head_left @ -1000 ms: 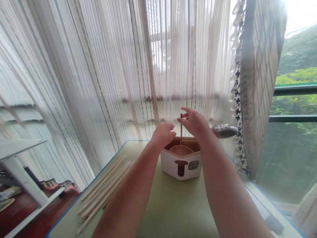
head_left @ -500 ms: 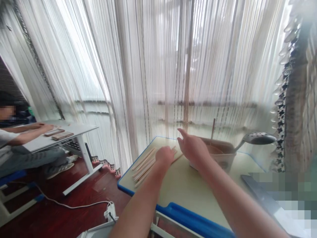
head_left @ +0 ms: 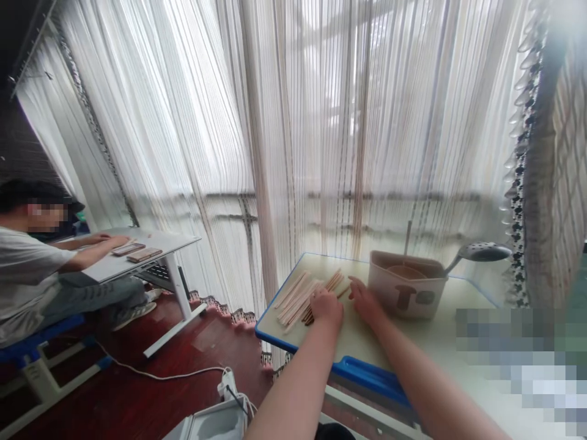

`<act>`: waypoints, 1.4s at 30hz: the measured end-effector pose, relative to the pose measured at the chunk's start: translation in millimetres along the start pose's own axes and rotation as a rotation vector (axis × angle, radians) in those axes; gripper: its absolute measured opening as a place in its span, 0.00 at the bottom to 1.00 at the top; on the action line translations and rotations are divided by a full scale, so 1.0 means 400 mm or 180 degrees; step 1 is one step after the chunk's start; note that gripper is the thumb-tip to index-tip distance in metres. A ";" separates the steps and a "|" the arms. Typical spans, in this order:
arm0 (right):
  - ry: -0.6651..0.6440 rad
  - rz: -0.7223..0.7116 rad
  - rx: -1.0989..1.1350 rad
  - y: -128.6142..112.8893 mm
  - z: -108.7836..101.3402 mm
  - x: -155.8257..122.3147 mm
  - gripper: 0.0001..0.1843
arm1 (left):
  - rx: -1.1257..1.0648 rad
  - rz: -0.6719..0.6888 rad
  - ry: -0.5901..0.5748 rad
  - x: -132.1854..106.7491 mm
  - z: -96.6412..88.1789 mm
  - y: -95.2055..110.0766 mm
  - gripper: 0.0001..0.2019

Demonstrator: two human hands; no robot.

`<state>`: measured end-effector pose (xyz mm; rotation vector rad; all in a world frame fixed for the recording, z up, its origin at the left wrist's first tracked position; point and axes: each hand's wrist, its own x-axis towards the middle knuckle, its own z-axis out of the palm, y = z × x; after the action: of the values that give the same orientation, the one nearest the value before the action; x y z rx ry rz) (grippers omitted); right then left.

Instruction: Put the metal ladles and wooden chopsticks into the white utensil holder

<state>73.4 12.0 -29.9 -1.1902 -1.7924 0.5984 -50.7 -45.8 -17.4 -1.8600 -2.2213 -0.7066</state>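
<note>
On the cream tabletop with a blue rim lies a spread of pale wooden chopsticks. My left hand is closed over several chopsticks at the right of the spread, some with dark ends; its fingertips are partly hidden. Beside it, my right hand has its fingers apart and a little bent, near the end of a dark chopstick. Just right of that hand stands a beige container with a thin stick upright in it. A slotted spoon leans out over the container's right edge.
A co-worker sits at a white table on the left, where two flat boxes lie. A white cable runs over the red floor to a power strip. Sheer curtains hang behind the desk.
The view has swung left. My right hand has come down from its raised, pointing pose to the tabletop beside the container. My left hand stays at the chopsticks, more of which show fanned around it.
</note>
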 end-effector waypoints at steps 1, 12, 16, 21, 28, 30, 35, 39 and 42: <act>0.0054 0.0098 0.0135 0.003 0.000 0.002 0.29 | 0.0059 0.0004 -0.0033 0.000 0.004 0.003 0.11; -0.0168 0.0109 0.0364 0.010 -0.006 0.003 0.26 | 0.0187 0.0056 0.0050 0.006 0.007 0.006 0.16; -0.0230 0.0061 0.0403 0.008 -0.005 0.006 0.23 | 0.0095 -0.0021 0.0441 0.010 0.008 0.002 0.14; 0.0003 0.0048 0.0671 -0.007 -0.006 0.009 0.22 | -0.0342 0.0302 0.1088 0.017 0.013 -0.001 0.11; 0.0514 -0.0261 0.0915 -0.075 -0.038 0.009 0.22 | -0.0813 0.0923 0.1780 0.012 0.015 0.008 0.09; 0.0695 -0.0427 0.0897 -0.097 -0.052 0.002 0.22 | -0.0826 0.1136 0.1878 0.007 0.012 0.013 0.09; 0.0824 -0.0633 0.0890 -0.143 -0.082 -0.022 0.17 | -0.0850 0.1324 0.1874 -0.009 -0.006 0.024 0.11; 0.1114 -0.0640 0.0888 -0.155 -0.100 -0.027 0.16 | -0.0780 0.1351 0.1362 -0.012 -0.017 0.027 0.12; 0.1358 -0.0592 0.0906 -0.151 -0.111 -0.022 0.16 | -0.0724 0.1422 0.1013 -0.007 -0.015 0.029 0.13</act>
<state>84.2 -25.0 35.2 -0.8676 -1.3832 0.4341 -40.0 -49.7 -10.4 -2.0681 -1.5140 -1.1023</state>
